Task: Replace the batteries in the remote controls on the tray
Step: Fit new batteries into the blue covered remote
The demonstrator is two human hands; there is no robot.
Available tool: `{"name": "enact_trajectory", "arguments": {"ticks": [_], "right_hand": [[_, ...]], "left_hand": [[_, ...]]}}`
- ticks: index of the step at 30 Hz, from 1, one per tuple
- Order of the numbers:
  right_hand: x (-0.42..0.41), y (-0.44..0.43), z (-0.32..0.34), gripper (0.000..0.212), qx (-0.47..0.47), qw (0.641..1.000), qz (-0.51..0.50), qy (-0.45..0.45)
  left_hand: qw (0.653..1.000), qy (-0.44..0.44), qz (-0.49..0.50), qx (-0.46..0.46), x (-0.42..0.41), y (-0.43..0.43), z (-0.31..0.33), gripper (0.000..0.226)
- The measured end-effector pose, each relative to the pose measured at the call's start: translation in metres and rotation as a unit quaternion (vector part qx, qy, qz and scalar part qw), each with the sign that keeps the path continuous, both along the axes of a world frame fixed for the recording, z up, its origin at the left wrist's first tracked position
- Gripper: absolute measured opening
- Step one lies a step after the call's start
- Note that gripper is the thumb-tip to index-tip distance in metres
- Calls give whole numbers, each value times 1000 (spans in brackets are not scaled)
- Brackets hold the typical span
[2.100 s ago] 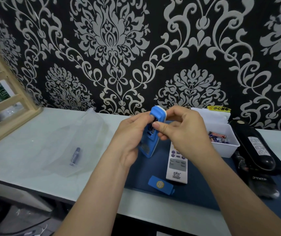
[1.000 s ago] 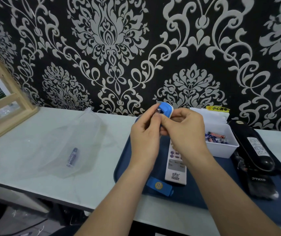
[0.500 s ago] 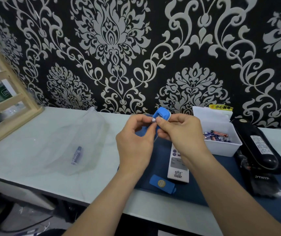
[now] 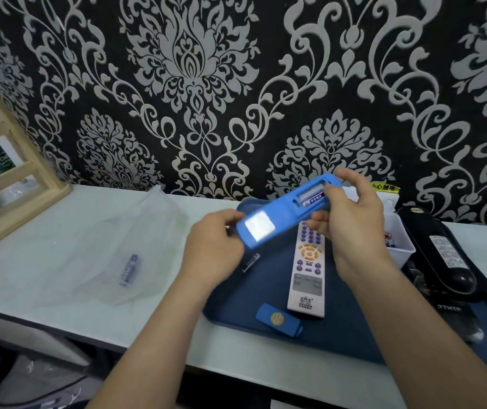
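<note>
1. And the blue remote point(image 4: 280, 216) is over! A second ago it stood nearly upright, both hands pinching at its top end. Now it lies almost flat above the tray point(image 4: 236, 308), back face up.
2. The left hand point(image 4: 215, 252) grips the lower end, by the shiny white label. The right hand point(image 4: 351, 219) holds the upper end, fingers curled under and thumb at the edge of the open battery compartment point(image 4: 300, 202).
3. New on the scene: a loose battery point(image 4: 250, 262) lies on the tray just under the left hand. Half a second ago a metal tip was pinched between the fingertips, so that looks like the old cell, out and dropped.
4. One cell point(image 4: 313, 197) shows in the compartment. I read the job on this remote as half done, with that one to pull or check next.
5. The blue battery cover point(image 4: 277, 320) waits near the tray's front edge, just beside the white remote point(image 4: 307, 270).
6. Replacements sit in the white bin point(image 4: 404, 252) behind the right hand. Another battery rests in the plastic bag point(image 4: 130, 270), well off to the left.
</note>
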State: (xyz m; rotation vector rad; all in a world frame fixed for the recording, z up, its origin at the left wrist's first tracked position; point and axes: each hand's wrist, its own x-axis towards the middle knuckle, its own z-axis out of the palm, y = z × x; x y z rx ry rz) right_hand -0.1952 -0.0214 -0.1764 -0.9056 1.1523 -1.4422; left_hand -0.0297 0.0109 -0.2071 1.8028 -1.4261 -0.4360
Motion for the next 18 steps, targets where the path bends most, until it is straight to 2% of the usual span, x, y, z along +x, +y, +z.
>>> {"name": "enact_trajectory", "arguments": {"ticks": [1, 2, 3, 4, 5, 7, 9, 12, 14, 18], "right_hand": [[-1, 0, 1, 21, 9, 999, 0, -48], [0, 1, 1, 21, 20, 995, 8, -101], [2, 2, 2, 19, 31, 989, 23, -145], [4, 4, 2, 18, 44, 984, 44, -169], [7, 6, 1, 16, 55, 981, 71, -174], [13, 9, -1, 15, 70, 979, 138, -131], [14, 10, -1, 18, 78, 975, 203, -41], [11, 11, 1, 15, 84, 953, 284, 67], [12, 13, 2, 13, 85, 940, 319, 85], [15, 14, 0, 13, 94, 935, 338, 42]], "left_hand": [[990, 138, -31, -11, -1, 1, 8, 37], [951, 298, -86, -6, -3, 5, 15, 42], [896, 421, -137, 1, -6, 8, 20, 44], [856, 488, -170, -1, -10, 10, 22, 42], [839, 512, -183, -12, -14, 11, 22, 41], [842, 515, -147, -67, -21, 9, 20, 33], [856, 493, -83, -132, -23, 6, 21, 22], [878, 446, -61, -163, -18, 5, 24, 15], [887, 428, -78, -157, -18, 6, 26, 18], [899, 404, -108, -132, -24, 8, 27, 22]]}}
